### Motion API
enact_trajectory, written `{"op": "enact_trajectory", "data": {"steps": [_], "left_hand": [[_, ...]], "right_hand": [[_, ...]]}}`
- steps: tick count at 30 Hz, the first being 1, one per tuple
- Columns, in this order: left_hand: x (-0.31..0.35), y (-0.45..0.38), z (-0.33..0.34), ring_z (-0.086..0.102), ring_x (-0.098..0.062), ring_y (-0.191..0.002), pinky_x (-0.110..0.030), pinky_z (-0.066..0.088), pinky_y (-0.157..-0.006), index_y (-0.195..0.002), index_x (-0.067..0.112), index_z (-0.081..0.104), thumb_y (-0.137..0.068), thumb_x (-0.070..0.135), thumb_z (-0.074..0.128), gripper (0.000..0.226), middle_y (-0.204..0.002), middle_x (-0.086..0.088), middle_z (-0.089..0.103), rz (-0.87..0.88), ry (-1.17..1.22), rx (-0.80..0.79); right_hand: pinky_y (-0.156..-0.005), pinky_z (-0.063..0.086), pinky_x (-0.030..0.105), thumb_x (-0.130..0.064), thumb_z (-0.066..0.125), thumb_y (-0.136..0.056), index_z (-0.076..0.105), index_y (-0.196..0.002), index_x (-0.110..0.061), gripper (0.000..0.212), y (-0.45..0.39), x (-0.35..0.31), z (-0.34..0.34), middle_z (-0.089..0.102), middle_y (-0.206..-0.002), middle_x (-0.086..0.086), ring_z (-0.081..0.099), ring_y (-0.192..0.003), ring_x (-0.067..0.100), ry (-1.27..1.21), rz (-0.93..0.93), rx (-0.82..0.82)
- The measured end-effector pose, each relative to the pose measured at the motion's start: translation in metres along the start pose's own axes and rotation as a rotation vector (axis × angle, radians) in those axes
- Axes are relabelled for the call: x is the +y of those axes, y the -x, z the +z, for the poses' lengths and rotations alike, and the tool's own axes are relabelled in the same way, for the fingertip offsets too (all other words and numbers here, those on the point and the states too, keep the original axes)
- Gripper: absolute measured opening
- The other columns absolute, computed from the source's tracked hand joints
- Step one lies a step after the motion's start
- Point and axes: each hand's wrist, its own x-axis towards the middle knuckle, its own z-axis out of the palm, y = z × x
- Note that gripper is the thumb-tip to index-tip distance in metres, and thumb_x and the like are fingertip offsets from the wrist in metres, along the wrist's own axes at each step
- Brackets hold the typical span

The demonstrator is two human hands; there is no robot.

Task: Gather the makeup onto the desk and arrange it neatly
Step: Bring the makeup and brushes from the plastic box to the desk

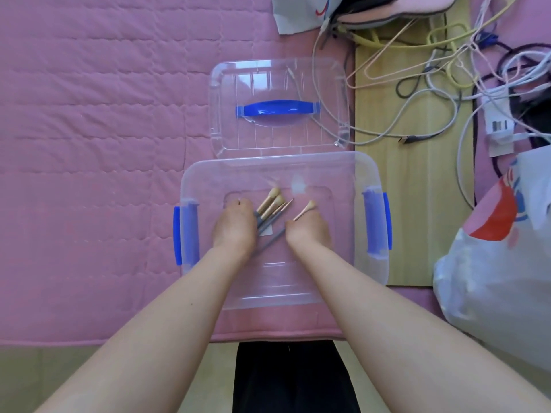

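Observation:
A clear plastic storage box (343, 174) with blue side latches sits on a pink quilted mat. Both my hands reach down inside it. My left hand (235, 226) grips a bundle of makeup brushes (269, 208) with grey handles and beige tips that fan out to the upper right. My right hand (308, 229) pinches a single slim brush (304, 211) with a pinkish handle and a small beige tip. The fingers of both hands are curled under and mostly hidden.
The box's clear lid (278, 76) with a blue handle lies just beyond the box. A tangle of cables (447, 70) and a power strip (498, 123) cover the wooden floor at the right. A white plastic bag (492, 263) sits at the right edge.

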Motion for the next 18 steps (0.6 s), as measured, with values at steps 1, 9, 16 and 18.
{"op": "enact_trajectory", "data": {"steps": [1,9,16,18], "left_hand": [[0.001,0.000,0.001,0.055,-0.041,-0.097,-0.038,0.035,-0.067,-0.104,0.002,0.054,-0.097,0.011,0.042,0.016,-0.113,-0.021,0.051,0.004,-0.014,-0.008],[0.007,0.002,-0.006,0.057,-0.040,-0.097,-0.039,0.043,-0.072,-0.099,0.004,0.047,-0.090,0.017,0.054,0.017,-0.109,-0.024,0.057,-0.089,0.177,-0.050],[0.005,0.011,-0.009,0.054,-0.039,-0.082,-0.039,0.040,-0.068,-0.095,0.012,0.028,-0.092,0.022,0.050,0.024,-0.087,-0.016,0.051,-0.156,0.246,-0.062],[0.004,0.008,-0.006,0.055,-0.040,-0.085,-0.037,0.039,-0.068,-0.096,0.011,0.034,-0.091,0.022,0.052,0.021,-0.093,-0.019,0.056,-0.154,0.231,-0.078]], "right_hand": [[-0.089,0.046,0.034,-0.029,0.054,-0.091,0.049,-0.129,-0.015,0.041,-0.002,0.000,0.002,0.060,-0.125,0.010,0.058,-0.115,0.030,-0.018,0.022,0.002],[-0.086,0.050,0.034,-0.034,0.055,-0.084,0.061,-0.111,-0.005,0.040,-0.002,0.004,0.007,0.067,-0.112,0.016,0.062,-0.105,0.035,-0.369,0.145,0.001],[-0.044,0.053,0.035,-0.008,0.036,-0.088,0.052,-0.110,0.000,0.028,0.005,-0.005,0.013,0.051,-0.059,0.013,0.052,-0.047,0.024,-0.837,0.286,-0.148],[-0.046,0.055,0.036,-0.006,0.041,-0.086,0.054,-0.095,-0.001,0.016,0.005,-0.009,0.015,0.050,-0.067,0.013,0.049,-0.047,0.023,-0.849,0.289,-0.145]]}}
